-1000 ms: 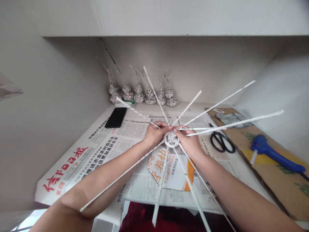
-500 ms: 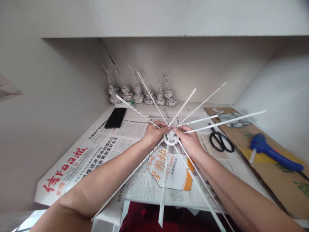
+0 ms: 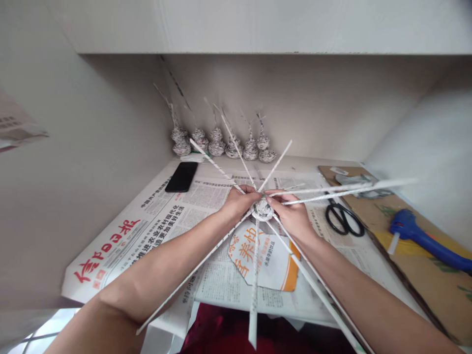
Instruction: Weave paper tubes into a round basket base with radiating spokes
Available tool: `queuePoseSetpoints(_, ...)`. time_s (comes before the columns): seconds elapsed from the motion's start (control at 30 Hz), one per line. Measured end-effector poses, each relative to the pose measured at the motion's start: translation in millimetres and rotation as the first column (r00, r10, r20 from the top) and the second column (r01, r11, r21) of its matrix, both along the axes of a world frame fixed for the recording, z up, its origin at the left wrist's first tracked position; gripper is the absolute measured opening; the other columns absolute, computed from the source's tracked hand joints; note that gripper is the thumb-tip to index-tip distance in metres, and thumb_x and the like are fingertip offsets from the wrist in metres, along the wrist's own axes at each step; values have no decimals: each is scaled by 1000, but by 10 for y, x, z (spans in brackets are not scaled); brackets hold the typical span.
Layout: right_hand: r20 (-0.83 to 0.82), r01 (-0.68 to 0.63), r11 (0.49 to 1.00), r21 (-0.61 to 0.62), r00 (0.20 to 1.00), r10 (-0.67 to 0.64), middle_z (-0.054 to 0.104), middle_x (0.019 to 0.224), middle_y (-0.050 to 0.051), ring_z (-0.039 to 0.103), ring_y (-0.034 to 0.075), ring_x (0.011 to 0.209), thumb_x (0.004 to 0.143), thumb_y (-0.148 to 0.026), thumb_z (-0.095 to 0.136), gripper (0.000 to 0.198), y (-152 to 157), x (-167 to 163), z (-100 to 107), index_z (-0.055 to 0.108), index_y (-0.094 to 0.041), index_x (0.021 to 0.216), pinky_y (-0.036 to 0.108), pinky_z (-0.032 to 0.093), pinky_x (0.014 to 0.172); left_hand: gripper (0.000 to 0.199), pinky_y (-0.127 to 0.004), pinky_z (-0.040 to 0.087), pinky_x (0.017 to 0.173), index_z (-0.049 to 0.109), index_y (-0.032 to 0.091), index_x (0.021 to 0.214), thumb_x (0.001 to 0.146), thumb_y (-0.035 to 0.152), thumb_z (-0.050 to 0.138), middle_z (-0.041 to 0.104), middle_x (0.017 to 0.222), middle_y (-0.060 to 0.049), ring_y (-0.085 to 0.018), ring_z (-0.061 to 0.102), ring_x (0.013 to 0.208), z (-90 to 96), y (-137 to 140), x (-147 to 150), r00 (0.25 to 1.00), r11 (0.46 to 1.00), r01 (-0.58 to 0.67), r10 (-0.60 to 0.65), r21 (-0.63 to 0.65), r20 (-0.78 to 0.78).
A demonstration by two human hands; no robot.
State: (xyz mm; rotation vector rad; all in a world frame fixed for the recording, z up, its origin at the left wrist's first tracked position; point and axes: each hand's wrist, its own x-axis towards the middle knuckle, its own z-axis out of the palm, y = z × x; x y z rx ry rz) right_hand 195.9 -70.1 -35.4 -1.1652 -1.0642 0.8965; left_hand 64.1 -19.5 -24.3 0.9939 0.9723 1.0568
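Between my two hands is a small round woven base (image 3: 262, 210) of rolled newspaper, with several long paper strips fanning out from it. My left hand (image 3: 239, 200) pinches the far left edge of the base, thumb on top, where a dark-striped strip (image 3: 214, 162) passes. Thumb and fingers of my right hand (image 3: 291, 209) are closed on a paper strip (image 3: 332, 190) at the far right edge. Other strips hang toward me, among them a wide white one (image 3: 254, 295). Below the base lies a cut piece of printed cardboard (image 3: 265, 260).
Newspaper (image 3: 121, 246) covers the table. A black phone (image 3: 182, 177) lies at the left, and several woven gourds (image 3: 217, 142) stand along the back wall. Black scissors (image 3: 342, 219) lie at the right, beside a cardboard sheet (image 3: 383, 231) bearing a blue glue gun (image 3: 424, 238).
A strip that pointed up to the far right has swung down to the right, near the strips by my right hand. The view has shifted slightly; both hands stay at the base.
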Motion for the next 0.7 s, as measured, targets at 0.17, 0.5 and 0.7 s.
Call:
queuePoseSetpoints(0.17,-59,12,996,-85,998,-17,71,72,2,63,17,63,65,-41,77,40,-6,10,18,70,-18,97,28,49,61,23,-21,37,42,56,14,62,52,19,77,56,49,2,-9,50,42,34,-2,-35,991,991,132,-131,-36,12)
queuePoseSetpoints(0.5,86,112,987,-114,991,-102,69,70,3,59,15,61,62,-51,76,41,-9,29,89,72,-16,82,26,46,58,28,-23,46,48,61,11,60,52,26,83,61,57,-1,-10,56,48,36,6,-72,967,969,241,-244,-49,-75)
queuePoseSetpoints(0.7,148,134,985,-105,982,-118,69,70,4,59,17,62,66,-53,71,41,-29,20,120,72,-16,83,27,45,58,28,-25,47,51,62,12,61,57,30,81,61,58,-2,-11,57,50,2,31,-76,963,966,257,-259,-38,-72)
